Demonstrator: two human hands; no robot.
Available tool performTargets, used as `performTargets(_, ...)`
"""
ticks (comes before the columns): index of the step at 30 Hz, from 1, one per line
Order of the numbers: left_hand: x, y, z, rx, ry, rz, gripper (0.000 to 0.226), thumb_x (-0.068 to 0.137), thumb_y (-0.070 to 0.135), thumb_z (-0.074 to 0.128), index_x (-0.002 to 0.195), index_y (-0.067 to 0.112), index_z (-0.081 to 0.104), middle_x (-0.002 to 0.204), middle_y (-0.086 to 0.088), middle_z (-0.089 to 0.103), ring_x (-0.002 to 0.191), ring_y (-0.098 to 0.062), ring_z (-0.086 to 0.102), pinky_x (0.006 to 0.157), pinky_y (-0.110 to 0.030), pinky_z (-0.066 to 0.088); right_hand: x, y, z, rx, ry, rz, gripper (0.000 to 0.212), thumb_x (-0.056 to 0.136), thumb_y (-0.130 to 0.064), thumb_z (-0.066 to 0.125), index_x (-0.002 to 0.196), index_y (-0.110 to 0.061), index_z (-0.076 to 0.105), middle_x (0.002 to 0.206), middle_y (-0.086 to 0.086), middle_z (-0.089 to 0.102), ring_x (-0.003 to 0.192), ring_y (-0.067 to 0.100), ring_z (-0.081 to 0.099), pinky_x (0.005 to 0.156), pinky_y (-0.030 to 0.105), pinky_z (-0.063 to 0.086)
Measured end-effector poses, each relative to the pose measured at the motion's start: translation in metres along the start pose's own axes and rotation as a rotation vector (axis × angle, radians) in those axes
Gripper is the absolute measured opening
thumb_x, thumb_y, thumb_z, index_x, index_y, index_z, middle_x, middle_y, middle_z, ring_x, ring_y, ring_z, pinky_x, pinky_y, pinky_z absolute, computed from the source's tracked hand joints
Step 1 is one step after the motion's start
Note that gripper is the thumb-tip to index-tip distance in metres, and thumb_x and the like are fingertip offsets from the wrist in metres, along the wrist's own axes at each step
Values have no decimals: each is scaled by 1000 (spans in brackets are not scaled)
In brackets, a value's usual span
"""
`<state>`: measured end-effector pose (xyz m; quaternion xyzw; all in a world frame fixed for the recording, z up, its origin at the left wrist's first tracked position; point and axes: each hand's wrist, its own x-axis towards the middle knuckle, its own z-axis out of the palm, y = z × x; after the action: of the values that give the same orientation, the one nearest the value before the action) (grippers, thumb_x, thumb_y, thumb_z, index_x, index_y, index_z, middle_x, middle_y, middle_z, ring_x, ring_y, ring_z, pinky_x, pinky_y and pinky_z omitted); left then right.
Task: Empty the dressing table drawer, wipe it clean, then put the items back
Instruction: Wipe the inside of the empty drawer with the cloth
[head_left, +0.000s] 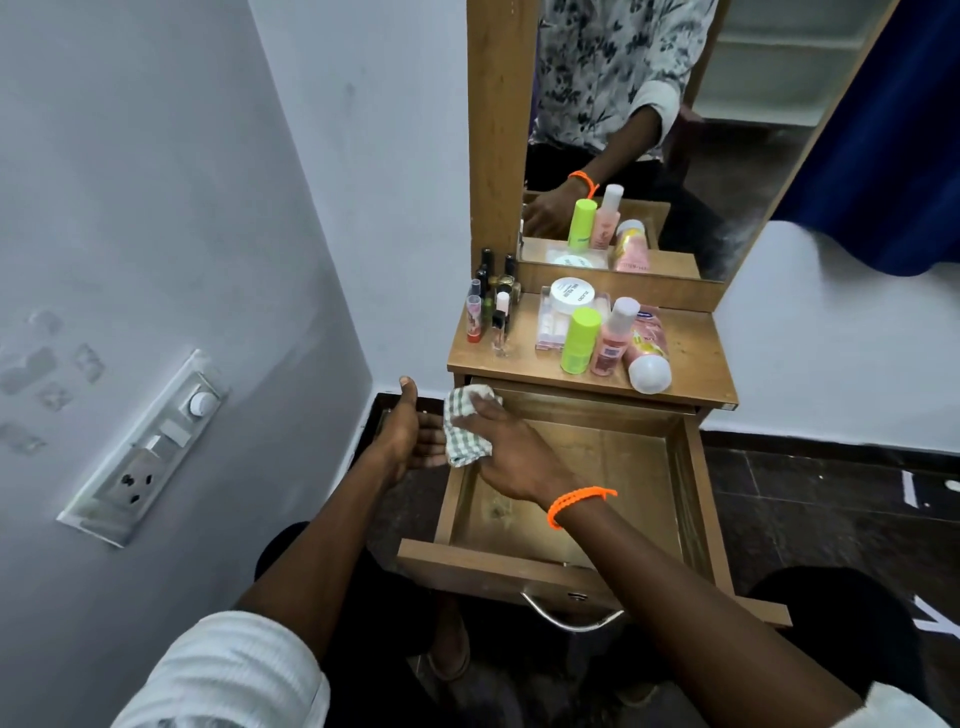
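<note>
The wooden drawer (691, 499) of the dressing table is pulled out and holds nothing. My right hand (506, 447), with an orange band on the wrist, presses a green-and-white checked cloth (465, 423) against the drawer's far left corner. My left hand (410, 431) rests flat with fingers apart against the outside of the drawer's left wall, thumb up. On the tabletop (691, 358) stand a green bottle (579, 340), a pink bottle (613, 338), a white-lidded jar (571, 296) on a clear box, and a pink bottle lying on its side (649, 353).
Several small dark bottles (493, 301) crowd the tabletop's left edge. A mirror (649, 130) rises behind them. A switch panel (150, 452) is on the wall at left. A blue curtain (883, 130) hangs at right. The drawer's metal handle (571, 618) faces me over a dark floor.
</note>
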<state>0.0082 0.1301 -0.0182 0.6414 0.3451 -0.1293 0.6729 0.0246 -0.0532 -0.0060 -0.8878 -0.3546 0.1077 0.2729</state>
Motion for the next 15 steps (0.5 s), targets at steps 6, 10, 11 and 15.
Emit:
performTargets(6, 5, 1, 4, 79, 19, 30, 95, 100, 76, 12, 103, 5, 75, 90, -11, 76, 80, -25, 67, 66, -34, 49, -40, -7, -3, 152, -96, -49, 46, 91, -5, 60, 132, -25, 66, 159, 5, 36, 149, 14, 30, 122, 24, 21)
performTargets(10, 5, -3, 17, 145, 14, 67, 85, 104, 69, 15, 113, 8, 72, 106, -13, 71, 85, -23, 64, 74, -34, 51, -68, -4, -4, 230, -191, -141, 33, 95, -15, 62, 125, -28, 71, 156, -1, 41, 146, 3, 32, 121, 20, 24)
performTargets(11, 4, -4, 23, 167, 14, 68, 81, 105, 68, 16, 123, 10, 69, 120, -15, 68, 99, -26, 66, 84, -37, 53, -73, -4, -6, 249, -232, -156, 35, 95, -11, 61, 125, -27, 71, 156, -3, 41, 146, 2, 31, 121, 22, 24)
performTargets(15, 12, -9, 44, 232, -37, 45, 99, 86, 92, 19, 139, 20, 63, 142, -16, 62, 126, -36, 62, 109, -54, 49, -79, -1, -13, 266, -369, -125, 44, 94, -2, 56, 129, -25, 68, 152, -8, 47, 143, 2, 38, 120, 21, 26)
